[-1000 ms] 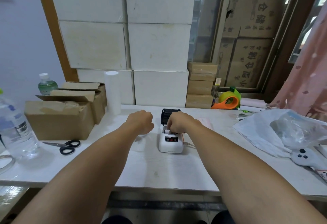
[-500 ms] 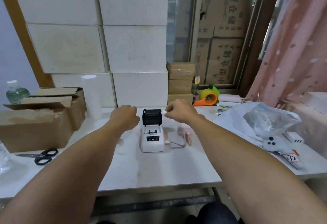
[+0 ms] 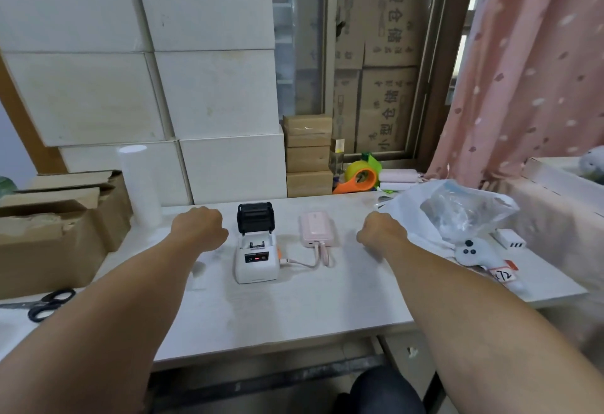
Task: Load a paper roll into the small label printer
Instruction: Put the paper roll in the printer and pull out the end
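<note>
Stacked white cartons (image 3: 209, 93) and brown printed boxes fill the back of the room, behind a pale worktable (image 3: 294, 309) that runs across the view. Near the middle of the table stands the small label printer (image 3: 256, 261): a white, blocky body with a dark front panel carrying a small red light, and a black lid (image 3: 255, 217) hinged up at the rear so the paper bay lies open. What sits inside that bay is too small to make out. A pink cable (image 3: 302, 263) leaves the printer's right side and joins a pink power bank (image 3: 317, 228) lying just beside it.

The left hand (image 3: 200, 229) is curled into a loose fist just left of the printer, not touching it; the fingers are turned away, so whether they grip anything cannot be told. The right hand (image 3: 380, 232) is likewise curled, to the right of the power bank and beside a crumpled plastic bag (image 3: 457, 214); its fingers are hidden too.

A tall white roll (image 3: 139, 186) stands upright at the rear left, next to open cardboard boxes (image 3: 55, 227). Black scissors (image 3: 49, 304) lie at the near left, their blades cut off by the frame edge. An orange tape dispenser (image 3: 361, 179) sits at the back, and a white remote with dark buttons (image 3: 474, 251) lies near the right edge, a handwritten tag beside it only partly legible.
</note>
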A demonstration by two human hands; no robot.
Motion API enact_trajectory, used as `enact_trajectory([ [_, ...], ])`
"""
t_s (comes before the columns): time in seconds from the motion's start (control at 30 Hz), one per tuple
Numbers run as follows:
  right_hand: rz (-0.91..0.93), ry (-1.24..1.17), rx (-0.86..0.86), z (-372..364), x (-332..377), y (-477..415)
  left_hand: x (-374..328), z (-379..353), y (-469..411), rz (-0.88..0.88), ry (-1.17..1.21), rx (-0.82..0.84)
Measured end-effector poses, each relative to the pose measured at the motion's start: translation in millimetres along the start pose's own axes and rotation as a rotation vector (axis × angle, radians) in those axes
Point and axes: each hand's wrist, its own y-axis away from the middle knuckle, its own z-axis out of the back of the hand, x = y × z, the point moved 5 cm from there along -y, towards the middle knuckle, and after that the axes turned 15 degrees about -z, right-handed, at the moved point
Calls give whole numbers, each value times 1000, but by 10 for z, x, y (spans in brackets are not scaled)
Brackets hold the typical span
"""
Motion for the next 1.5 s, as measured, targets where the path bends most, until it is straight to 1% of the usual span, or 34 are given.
enact_trajectory([
  [0.1,-19,3,-20,-90,-63,-20,105,-87,105,61,-13,50],
  [0.27,-7,40,-15,-198,-13,14,261,-206,266,122,66,101],
  [0.47,-16,73,-31,-194,28,38,341,-240,337,123,123,71],
  [0.6,-28,65,-51,-182,0,41,353,-180,332,117,100,32],
  [0.7,-35,41,-82,-140,13,71,407,-185,385,160,96,75],
  [0.83,-16,16,-137,-65,114,125,494,-282,463,219,227,139],
  [0.9,-7,3,-155,-26,156,137,509,-339,478,227,277,124],
  [1.07,-24,-11,-161,-19,109,155,516,-394,511,223,311,54],
  [1.27,2,-32,-194,-71,154,189,548,-393,501,220,390,51],
  [1.4,61,-95,-212,-45,352,272,557,-335,515,251,472,10],
  [1.5,156,-191,-176,-23,590,351,531,-186,486,277,571,-64],
])
